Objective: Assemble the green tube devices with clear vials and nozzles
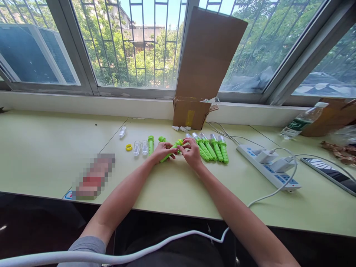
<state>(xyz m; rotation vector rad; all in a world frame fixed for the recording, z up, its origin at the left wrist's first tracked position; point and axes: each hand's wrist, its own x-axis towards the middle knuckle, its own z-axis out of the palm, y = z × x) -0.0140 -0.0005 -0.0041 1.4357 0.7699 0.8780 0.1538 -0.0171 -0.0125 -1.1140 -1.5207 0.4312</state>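
Observation:
My left hand [162, 151] is closed round a green ribbed plastic stick [170, 150] that lies slanted just above the table. My right hand [191, 152] pinches the upper end of the same stick with its fingertips. To the right, a row of several finished green sticks with clear caps [213, 147] lies side by side. To the left lie two loose green stick parts [150, 144], two clear caps [140, 147], a yellow ring [128, 147] and another clear piece [122, 131].
An open cardboard box [190, 112] stands at the window sill behind the parts. A white power strip [268, 167] with chargers and cables lies to the right, beside a dark flat device [329, 172] and a plastic bottle [303, 120]. A white cable [155, 243] crosses my lap.

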